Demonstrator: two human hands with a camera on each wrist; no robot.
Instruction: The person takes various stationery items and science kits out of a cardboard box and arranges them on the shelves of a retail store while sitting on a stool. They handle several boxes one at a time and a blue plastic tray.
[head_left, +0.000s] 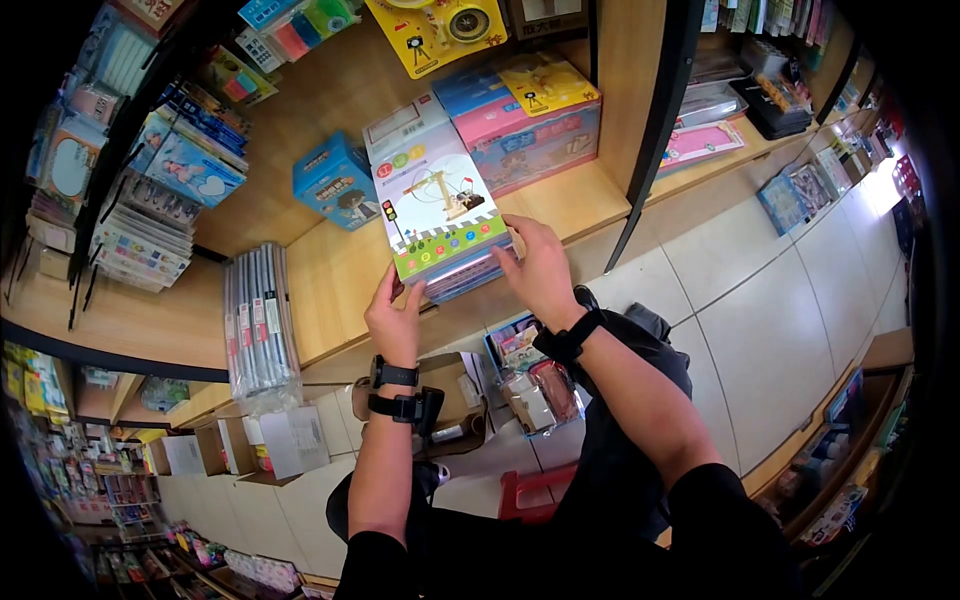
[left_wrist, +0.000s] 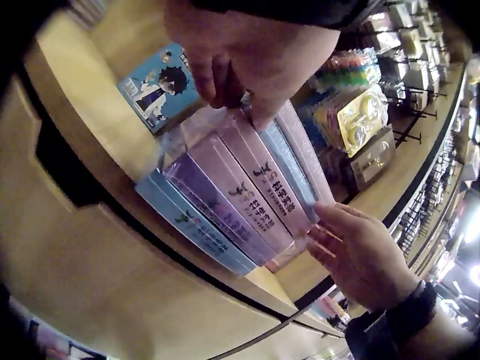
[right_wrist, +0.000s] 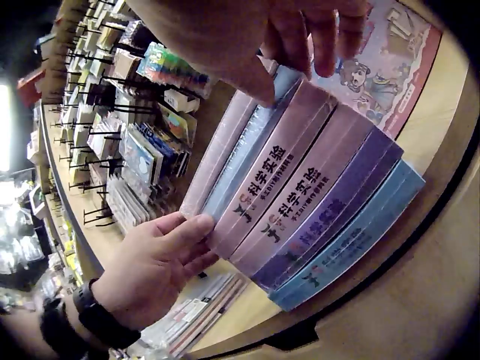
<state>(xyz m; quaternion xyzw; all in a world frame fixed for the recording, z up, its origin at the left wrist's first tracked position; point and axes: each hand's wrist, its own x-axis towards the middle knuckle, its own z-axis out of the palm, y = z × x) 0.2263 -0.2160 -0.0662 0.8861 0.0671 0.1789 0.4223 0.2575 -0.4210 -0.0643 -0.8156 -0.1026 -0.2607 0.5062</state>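
A stack of flat boxes [head_left: 445, 215], the top one white and green with a crane picture, lies on the wooden shelf near its front edge. Pink, purple and blue box sides [left_wrist: 244, 195] with dark lettering face the wrist views. My left hand [head_left: 393, 318] touches the stack's left front corner, thumb at the front and fingers along the side. At the right front corner, my right hand [head_left: 540, 270] rests with its fingers over the side. In the right wrist view, the left hand [right_wrist: 154, 270] holds the edge of the upper boxes, and the right hand [right_wrist: 232, 37] is at the opposite end.
Behind stand a blue box [head_left: 335, 182] and a larger pink box [head_left: 535, 140]. Wrapped grey packs [head_left: 262, 325] lie at the left of the shelf. Hanging packets line the left rack. Below are an open carton [head_left: 450, 400], a red stool [head_left: 530, 495] and the tiled floor.
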